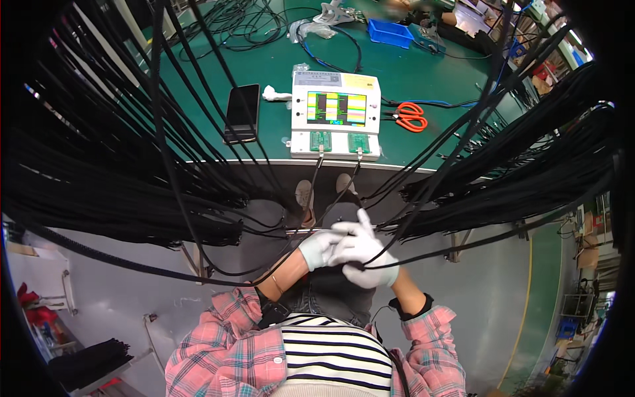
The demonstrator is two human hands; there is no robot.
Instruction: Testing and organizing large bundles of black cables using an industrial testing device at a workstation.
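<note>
I make out a loose pink plaid shirt (231,351) crossed with grey and white lines, a round pale button on its front, hanging open over a striped top (334,354) in black and white. A black inner cuff (415,304) peeks from the right sleeve (430,331); I also see something dark at the left one, too unclear to name, and a thin bracelet (277,286) nearby. The left hand (319,251) and right hand (364,250) wear white gloves, tinted pale green toward the wrist. Lower, I see dark grey trousers (340,291) and light-coloured shoes (304,192).
</note>
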